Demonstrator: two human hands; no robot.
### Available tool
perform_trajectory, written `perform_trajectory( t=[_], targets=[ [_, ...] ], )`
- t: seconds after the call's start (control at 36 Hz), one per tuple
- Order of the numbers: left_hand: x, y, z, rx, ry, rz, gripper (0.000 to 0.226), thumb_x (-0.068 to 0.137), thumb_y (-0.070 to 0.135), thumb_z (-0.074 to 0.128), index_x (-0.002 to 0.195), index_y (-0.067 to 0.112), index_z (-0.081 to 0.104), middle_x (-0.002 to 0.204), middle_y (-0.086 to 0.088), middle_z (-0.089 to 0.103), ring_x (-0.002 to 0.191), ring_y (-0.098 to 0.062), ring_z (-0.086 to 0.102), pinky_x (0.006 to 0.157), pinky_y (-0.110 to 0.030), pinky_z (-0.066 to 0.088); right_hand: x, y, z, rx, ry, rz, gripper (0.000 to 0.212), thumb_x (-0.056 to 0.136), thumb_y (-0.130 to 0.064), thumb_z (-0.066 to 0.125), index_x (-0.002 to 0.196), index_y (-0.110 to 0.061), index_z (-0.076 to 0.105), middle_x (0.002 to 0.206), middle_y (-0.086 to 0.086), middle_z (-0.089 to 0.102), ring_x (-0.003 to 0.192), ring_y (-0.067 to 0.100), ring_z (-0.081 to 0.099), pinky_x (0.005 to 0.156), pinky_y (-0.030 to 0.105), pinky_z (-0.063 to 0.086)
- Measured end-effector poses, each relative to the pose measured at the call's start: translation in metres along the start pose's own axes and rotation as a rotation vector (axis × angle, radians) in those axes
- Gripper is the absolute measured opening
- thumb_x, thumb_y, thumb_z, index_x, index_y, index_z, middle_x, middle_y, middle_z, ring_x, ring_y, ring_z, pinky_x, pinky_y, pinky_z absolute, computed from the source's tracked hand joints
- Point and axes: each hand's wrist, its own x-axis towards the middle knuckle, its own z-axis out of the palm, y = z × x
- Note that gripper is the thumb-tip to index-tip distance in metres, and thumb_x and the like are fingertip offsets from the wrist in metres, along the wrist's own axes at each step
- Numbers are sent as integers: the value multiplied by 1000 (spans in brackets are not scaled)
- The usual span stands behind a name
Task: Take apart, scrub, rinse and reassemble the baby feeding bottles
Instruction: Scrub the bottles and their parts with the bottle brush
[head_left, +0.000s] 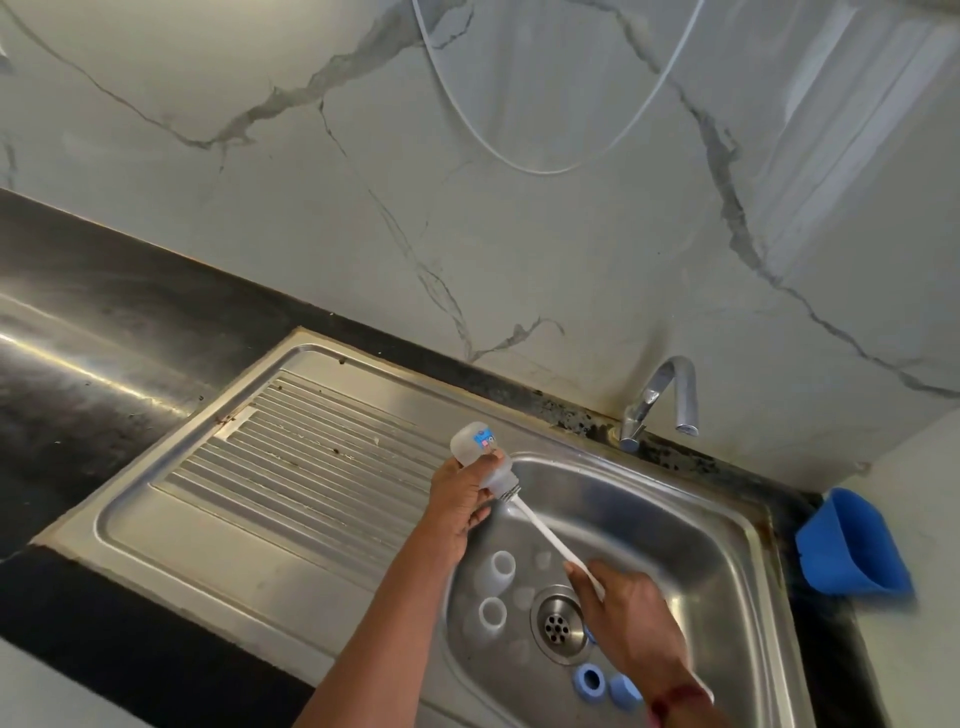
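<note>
- Head view: the left hand (460, 512) is gripping a clear bottle (480, 454), fingers curled round its body. It is holding the bottle tilted above the left rim of the sink (675, 519), mouth angled down toward the basin.
- The right hand (628, 618), blurred, is clasping the lower end of the white bottle brush (550, 540), fingers closed round the handle. The bristle end is sitting at the bottle's mouth.
- A second bottle (500, 569) and a third bottle (491, 614) are lying on the basin floor just left of the drain (558, 623), open mouths showing.
- A blue ring (589, 682) and a second blue ring (623, 691) are lying at the near side of the basin, beside the right wrist.
- Faint translucent pieces are lying around the drain, too indistinct to identify.
- The faucet (667, 400) is standing behind the basin.
- A blue tub (852, 551) is sitting on the dark desk (104, 374) right of the sink.
</note>
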Motion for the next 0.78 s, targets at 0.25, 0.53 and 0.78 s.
perform_trajectory(
  t=[0.25, 0.53, 0.78],
  targets=[
    [-10, -13, 17, 9, -69, -19, 44, 80, 38, 78, 116, 17, 66, 95, -9, 74, 85, -22, 62, 73, -31, 50, 5, -36, -10, -92, 37, -1, 42, 99, -55, 39, 94, -23, 67, 72, 6, 70, 67, 25, 65, 54, 33, 40],
    [-4, -7, 16, -40, -9, 64, 42, 81, 30, 80, 116, 13, 63, 103, -12, 73, 86, -19, 67, 71, -29, 58, 4, -54, -1, -310, 94, 96, 25, 79, -33, 78, 70, -15, 64, 46, 2, 55, 34, 23, 52, 39, 24, 16],
    [-7, 0, 16, -62, -31, 49, 39, 87, 35, 73, 118, 15, 61, 100, -11, 71, 80, -19, 68, 67, -28, 57, 7, -45, 8, -198, 241, -97, 32, 95, -38, 55, 73, -15, 62, 51, 0, 54, 36, 23, 51, 33, 27, 27]
  ],
)
